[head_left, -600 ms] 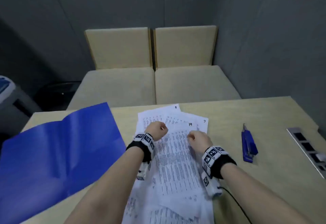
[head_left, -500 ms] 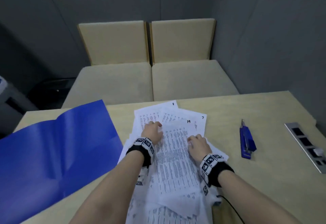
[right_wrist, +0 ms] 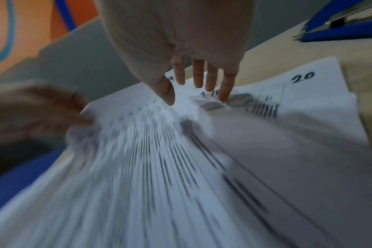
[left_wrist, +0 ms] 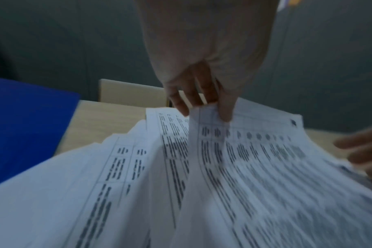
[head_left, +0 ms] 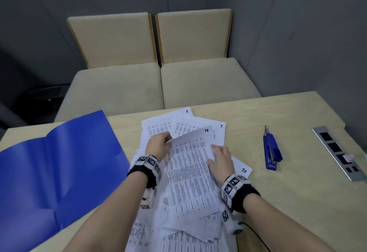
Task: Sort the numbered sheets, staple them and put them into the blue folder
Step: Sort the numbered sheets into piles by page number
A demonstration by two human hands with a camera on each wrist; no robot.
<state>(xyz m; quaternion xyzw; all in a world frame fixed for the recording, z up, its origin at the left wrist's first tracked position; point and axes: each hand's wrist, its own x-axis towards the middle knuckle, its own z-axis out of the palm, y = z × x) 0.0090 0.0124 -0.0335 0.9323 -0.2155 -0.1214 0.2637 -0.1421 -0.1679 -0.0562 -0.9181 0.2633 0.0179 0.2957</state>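
Blue folder (head_left: 59, 162) & stapler (head_left: 272, 150); white sheets (head_left: 190, 172) w/ black print; beige table (head_left: 278, 116).

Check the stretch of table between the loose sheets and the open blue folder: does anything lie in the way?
Nothing visible does. The blue folder lies open just left of the sheets, with only bare table between them. The left hand pinches sheet 19's corner; the stapler lies on the opposite side.

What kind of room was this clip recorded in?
Probably a small office meeting booth: grey panelled walls, two beige cushioned seats facing a light wooden table with a built-in socket strip. The blue stapler and blue folder fit office work.
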